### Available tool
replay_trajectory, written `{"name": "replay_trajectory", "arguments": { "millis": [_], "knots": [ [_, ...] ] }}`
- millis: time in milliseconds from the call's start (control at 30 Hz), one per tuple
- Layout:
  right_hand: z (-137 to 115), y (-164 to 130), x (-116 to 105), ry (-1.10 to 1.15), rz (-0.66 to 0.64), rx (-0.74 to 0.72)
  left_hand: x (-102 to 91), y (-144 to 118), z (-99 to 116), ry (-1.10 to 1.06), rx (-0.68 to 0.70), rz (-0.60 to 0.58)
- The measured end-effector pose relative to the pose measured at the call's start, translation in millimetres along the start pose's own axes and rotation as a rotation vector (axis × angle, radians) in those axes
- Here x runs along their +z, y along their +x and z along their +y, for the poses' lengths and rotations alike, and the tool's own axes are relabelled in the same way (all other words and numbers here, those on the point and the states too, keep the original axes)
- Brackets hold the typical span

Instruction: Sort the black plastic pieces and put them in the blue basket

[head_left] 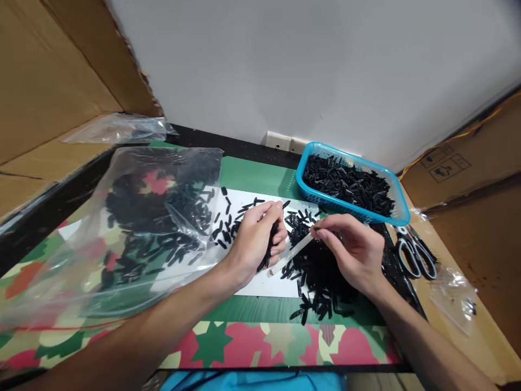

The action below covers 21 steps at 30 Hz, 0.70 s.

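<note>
My left hand [260, 233] is closed around a bunch of small black strips [267, 251]. One more black strip [286, 205] sticks out past its thumb and forefinger. To the right, the thumb and forefinger of my right hand [352, 247] pinch the upper end of a thin whitish stick [295, 252], which slants down toward my left hand. Whether a small black strip is also between those fingertips is hard to make out. Beneath my right hand spreads a loose pile of black strips [321, 271], partly over a white sheet [260, 285]. More strips lie scattered behind my left hand.
A blue plastic basket [354, 209] full of black strips stands at the back right. On the left lies a clear plastic bag [163, 179] with black strips inside. Scissors [415, 258] and a small clear bag [453, 298] rest on cardboard at right. A wall [309, 70] closes the back.
</note>
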State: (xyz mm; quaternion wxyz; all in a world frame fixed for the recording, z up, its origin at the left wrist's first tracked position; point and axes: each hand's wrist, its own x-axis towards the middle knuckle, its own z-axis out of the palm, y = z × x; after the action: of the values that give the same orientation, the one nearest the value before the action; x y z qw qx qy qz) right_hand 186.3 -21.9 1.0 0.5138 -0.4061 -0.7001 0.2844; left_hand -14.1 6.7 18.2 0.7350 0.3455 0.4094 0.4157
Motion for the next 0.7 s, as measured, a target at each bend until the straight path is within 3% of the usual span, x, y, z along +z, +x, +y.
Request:
{"name": "replay_trajectory", "arguments": {
  "millis": [67,367,700],
  "knots": [
    [3.7,-0.6,0.5,0.053,0.079,0.077,2.8,-1.0,-3.0,0.029,-0.023,-0.031],
    [4.1,-3.5,16.9,0.267,0.053,0.198,6.2,-5.0,-16.6,0.178,0.036,-0.139],
    [-0.4,-3.2,15.3,0.266,0.050,0.148,7.1,-11.5,-17.1,0.388,0.175,-0.047]
  ]
}}
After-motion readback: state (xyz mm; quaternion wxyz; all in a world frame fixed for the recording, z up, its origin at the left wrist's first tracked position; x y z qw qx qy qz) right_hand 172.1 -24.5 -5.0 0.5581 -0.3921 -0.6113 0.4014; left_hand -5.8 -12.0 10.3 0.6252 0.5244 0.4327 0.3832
